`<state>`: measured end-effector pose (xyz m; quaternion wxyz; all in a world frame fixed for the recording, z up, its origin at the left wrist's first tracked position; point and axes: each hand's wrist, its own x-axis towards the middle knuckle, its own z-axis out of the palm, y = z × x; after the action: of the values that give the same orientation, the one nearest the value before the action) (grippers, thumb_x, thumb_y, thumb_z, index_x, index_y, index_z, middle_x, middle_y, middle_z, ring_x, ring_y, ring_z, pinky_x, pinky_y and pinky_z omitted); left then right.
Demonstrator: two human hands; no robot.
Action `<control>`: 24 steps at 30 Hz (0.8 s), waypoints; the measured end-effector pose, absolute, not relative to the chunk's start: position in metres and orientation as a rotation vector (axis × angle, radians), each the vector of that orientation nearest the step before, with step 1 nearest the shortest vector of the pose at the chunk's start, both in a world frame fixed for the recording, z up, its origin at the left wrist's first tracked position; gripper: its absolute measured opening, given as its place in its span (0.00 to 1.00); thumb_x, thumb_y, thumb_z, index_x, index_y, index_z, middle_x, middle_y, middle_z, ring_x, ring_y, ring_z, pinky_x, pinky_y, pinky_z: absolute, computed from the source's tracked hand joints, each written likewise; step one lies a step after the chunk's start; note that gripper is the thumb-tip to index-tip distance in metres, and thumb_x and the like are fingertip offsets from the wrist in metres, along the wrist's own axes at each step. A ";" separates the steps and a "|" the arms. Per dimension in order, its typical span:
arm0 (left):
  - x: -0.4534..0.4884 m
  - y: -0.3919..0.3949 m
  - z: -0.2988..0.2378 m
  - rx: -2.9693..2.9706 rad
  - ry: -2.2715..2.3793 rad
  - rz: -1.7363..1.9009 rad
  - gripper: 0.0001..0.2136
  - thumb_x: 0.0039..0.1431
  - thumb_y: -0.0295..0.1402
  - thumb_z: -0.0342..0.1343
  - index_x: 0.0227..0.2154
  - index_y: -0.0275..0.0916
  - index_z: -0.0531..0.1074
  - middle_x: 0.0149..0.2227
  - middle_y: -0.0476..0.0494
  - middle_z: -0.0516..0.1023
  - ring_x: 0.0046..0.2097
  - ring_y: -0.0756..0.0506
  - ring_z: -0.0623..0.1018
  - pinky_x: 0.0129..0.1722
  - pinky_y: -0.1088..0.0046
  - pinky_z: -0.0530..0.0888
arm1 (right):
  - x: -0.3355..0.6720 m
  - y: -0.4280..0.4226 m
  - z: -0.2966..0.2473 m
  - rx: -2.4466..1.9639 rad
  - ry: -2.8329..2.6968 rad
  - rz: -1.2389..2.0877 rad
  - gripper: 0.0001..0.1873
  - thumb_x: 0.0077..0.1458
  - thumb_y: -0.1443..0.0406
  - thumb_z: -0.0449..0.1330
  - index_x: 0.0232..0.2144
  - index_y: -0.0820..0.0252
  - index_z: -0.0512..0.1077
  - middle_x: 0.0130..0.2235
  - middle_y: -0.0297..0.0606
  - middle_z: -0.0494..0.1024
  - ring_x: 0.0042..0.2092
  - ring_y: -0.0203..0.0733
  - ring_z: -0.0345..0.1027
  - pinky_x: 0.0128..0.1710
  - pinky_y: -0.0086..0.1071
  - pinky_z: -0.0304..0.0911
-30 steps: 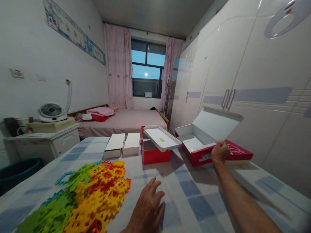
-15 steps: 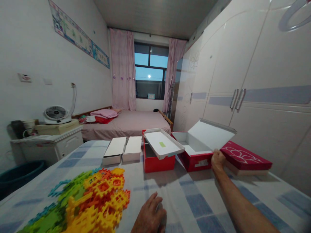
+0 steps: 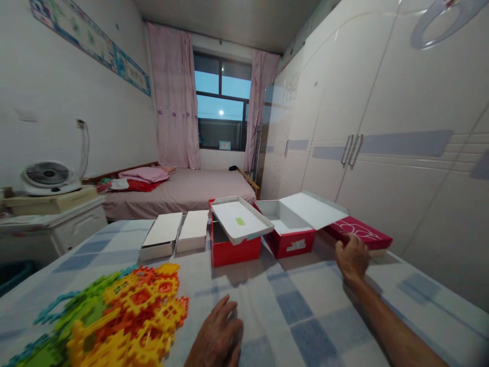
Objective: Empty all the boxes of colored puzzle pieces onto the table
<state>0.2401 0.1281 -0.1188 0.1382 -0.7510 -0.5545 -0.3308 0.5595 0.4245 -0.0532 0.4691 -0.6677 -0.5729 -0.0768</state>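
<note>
Since the earlier frames, the white lid [image 3: 314, 210] of the red box [image 3: 292, 239] had dropped from tilted up to lying almost flat, and the right hand [image 3: 352, 258] had let go of it and slid back onto the tablecloth [image 3: 305, 306]. That hand was at the middle right of the frame — fingers loose, holding nothing, just beside a flat red box with a white flower drawing [image 3: 362, 233]. The left hand [image 3: 217, 336] lay flat on the cloth at the bottom middle, open and holding nothing too. The red box sat in the middle of the frame, a bit to the right, with its lid reaching out over the flat one. Left of it stood another red box [image 3: 233, 248] with a white tray [image 3: 241, 224] resting crooked on top. Two white boxes [image 3: 175, 235] lay side by side further left. A pile of bright plastic blocks [image 3: 114, 316] — yellow, orange and green — filled the lower left.
</note>
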 end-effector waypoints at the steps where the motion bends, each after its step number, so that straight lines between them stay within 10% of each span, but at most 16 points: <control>1: 0.241 0.127 -0.117 -2.186 -1.593 -0.955 0.17 0.47 0.22 0.52 0.41 0.42 0.70 0.52 0.38 0.72 0.59 0.38 0.67 0.53 0.61 0.73 | 0.571 0.421 -0.054 -1.699 -1.394 -0.298 0.25 0.50 0.60 0.51 0.49 0.69 0.67 0.50 0.57 0.68 0.52 0.58 0.59 0.50 0.49 0.54; 8: 0.244 0.125 -0.115 -2.110 -1.631 -1.043 0.16 0.49 0.22 0.51 0.41 0.43 0.70 0.52 0.40 0.73 0.58 0.39 0.69 0.53 0.63 0.73 | 0.613 0.424 -0.063 -1.852 -1.605 -0.448 0.29 0.54 0.56 0.51 0.53 0.68 0.64 0.55 0.55 0.65 0.57 0.61 0.53 0.50 0.55 0.52; 16: 0.241 0.130 -0.120 -2.107 -1.558 -0.986 0.16 0.47 0.19 0.51 0.38 0.41 0.70 0.49 0.39 0.74 0.57 0.39 0.70 0.52 0.64 0.74 | 0.574 0.449 -0.033 -1.755 -1.555 -0.124 0.24 0.57 0.60 0.44 0.47 0.68 0.71 0.45 0.50 0.74 0.47 0.48 0.66 0.47 0.38 0.60; 24: 0.237 0.129 -0.119 -2.094 -1.522 -0.908 0.16 0.47 0.19 0.51 0.39 0.41 0.70 0.49 0.38 0.74 0.55 0.38 0.71 0.50 0.64 0.75 | 0.592 0.457 -0.051 -1.980 -1.743 -0.436 0.27 0.54 0.62 0.52 0.55 0.68 0.62 0.58 0.53 0.62 0.58 0.59 0.52 0.51 0.54 0.52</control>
<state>0.2371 0.1286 -0.1185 0.1978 -0.7484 -0.5437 -0.3243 0.5925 0.4566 -0.0514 0.2318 -0.7205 -0.6340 -0.1587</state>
